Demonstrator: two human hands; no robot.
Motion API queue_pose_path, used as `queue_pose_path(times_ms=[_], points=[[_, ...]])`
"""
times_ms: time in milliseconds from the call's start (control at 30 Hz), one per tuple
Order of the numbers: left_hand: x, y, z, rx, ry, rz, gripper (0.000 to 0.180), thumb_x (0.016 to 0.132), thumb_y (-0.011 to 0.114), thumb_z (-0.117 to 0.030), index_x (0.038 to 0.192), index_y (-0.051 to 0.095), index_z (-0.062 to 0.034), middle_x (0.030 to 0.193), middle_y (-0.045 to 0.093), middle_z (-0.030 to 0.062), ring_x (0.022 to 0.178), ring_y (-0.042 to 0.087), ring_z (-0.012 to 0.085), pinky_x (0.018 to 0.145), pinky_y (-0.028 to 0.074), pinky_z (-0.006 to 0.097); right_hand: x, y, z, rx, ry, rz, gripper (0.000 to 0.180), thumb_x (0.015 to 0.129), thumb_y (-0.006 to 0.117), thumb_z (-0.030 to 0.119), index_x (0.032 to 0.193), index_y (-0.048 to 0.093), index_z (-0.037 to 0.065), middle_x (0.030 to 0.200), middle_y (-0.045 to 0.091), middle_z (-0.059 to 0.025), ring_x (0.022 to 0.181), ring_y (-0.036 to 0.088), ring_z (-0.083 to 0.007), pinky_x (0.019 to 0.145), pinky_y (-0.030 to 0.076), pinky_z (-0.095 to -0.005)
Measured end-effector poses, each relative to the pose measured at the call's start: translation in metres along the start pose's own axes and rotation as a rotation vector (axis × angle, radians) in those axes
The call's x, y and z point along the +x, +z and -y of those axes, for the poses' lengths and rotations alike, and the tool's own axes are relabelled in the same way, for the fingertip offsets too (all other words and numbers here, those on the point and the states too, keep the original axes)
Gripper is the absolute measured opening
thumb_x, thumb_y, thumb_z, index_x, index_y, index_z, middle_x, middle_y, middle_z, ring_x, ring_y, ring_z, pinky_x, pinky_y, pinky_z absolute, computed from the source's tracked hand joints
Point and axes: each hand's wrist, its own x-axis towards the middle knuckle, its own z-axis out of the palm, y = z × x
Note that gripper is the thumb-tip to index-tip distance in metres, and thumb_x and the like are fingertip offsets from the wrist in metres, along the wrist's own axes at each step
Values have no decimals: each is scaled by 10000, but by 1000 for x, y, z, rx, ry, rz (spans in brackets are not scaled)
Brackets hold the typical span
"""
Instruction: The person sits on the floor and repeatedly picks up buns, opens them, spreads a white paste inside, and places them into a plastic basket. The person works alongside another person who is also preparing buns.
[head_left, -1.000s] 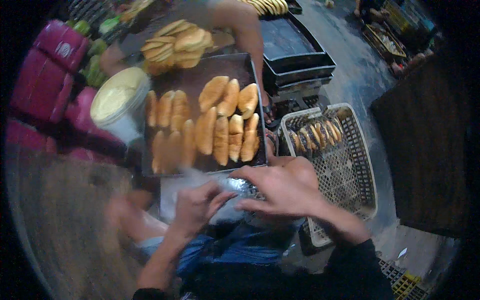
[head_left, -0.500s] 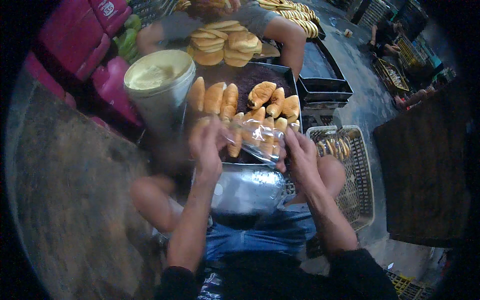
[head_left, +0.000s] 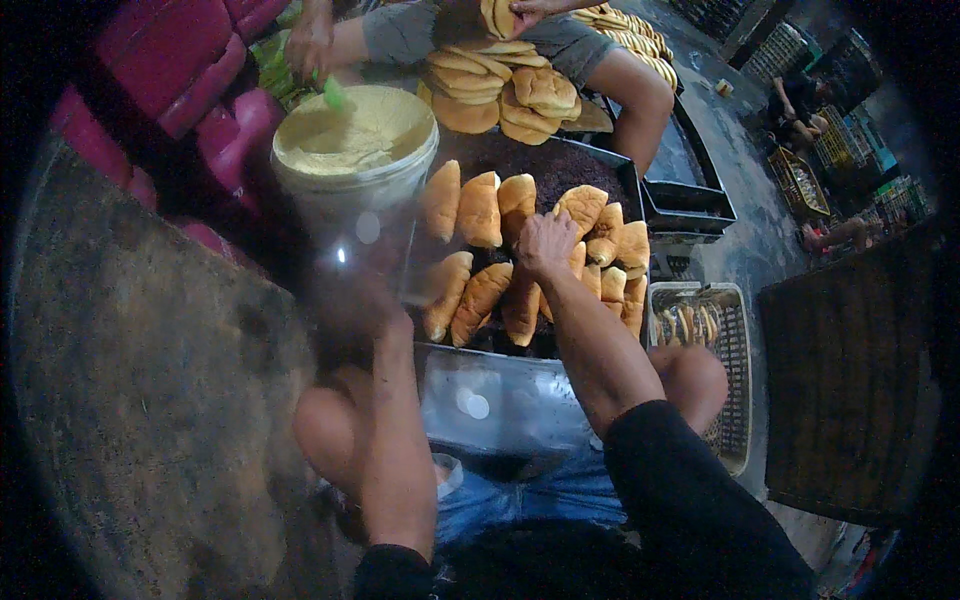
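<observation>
My right hand point(head_left: 548, 243) reaches over the metal tray point(head_left: 500, 350), fingers closed at the end of a golden bread roll point(head_left: 582, 206). The fingertips are partly hidden against it. Several more rolls stand and lie around that hand, such as a browned roll point(head_left: 481, 210) in the back row and one point(head_left: 483, 302) in the front row. My left hand point(head_left: 355, 295) is smeared by motion, left of the tray and below the white bucket point(head_left: 350, 195). A faint clear sheen shows near it, but what it holds, if anything, cannot be made out.
Across from me, a person's hand point(head_left: 310, 45) holds a green-handled tool point(head_left: 334, 94) over the bucket's pale cream; their other hand holds split bread point(head_left: 497, 17). Flat breads point(head_left: 465, 90) are stacked behind the tray. A plastic crate point(head_left: 735, 380) with wrapped rolls stands right, beside a dark board point(head_left: 850, 390).
Both hands held a clear plastic bag over the tray; now they are apart. My right hand has moved to the rolls, my left toward the bucket. The other person's green-handled tool has entered the bucket.
</observation>
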Motion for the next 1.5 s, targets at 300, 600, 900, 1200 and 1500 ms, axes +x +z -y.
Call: queue_pose_path(times_ms=[300, 600, 900, 1200, 1500], points=[[-14, 31, -8, -33, -112, -139, 591, 1039, 373, -526, 1295, 530, -17, 1217, 619, 171, 1015, 649, 326, 833, 563, 428, 30, -52, -34, 72, -3, -23, 284, 798, 680, 342, 973, 765, 135, 1001, 742, -130, 1016, 689, -306, 908, 468, -456], [-30, 74, -1, 86, -186, -411, 560, 1060, 343, -467, 1257, 542, 17, 1164, 640, 195, 962, 672, 320, 787, 578, 407, -13, -86, -87, 471, -100, -122, 413, 868, 655, 286, 1133, 670, -30, 952, 714, -233, 918, 702, -353, 833, 537, -410], [-84, 91, -9, 145, -135, -134, 630, 1060, 320, -506, 1369, 438, 30, 1159, 639, 229, 887, 713, 343, 679, 601, 403, -110, -147, -153, 1279, -186, -139, 571, 880, 648, 255, 1350, 513, -39, 1167, 640, -159, 1081, 612, -220, 931, 478, -335], [-201, 110, -48, -144, -371, 303, 550, 995, 542, -501, 1380, 481, -113, 989, 634, 55, 850, 605, 180, 793, 546, 330, -144, -133, -122, 1366, -234, -220, 572, 908, 683, 302, 1325, 486, -38, 1007, 688, -181, 932, 674, -236, 825, 531, -354], [-198, 107, -19, -401, -532, 651, 670, 984, 510, -560, 1473, 411, -113, 1398, 518, 103, 1224, 536, 231, 1067, 441, 409, -179, -141, -151, 635, -505, -879, 441, 709, 780, 172, 1131, 653, 141, 1445, 445, -147, 1396, 324, -454, 1130, 303, -562]])
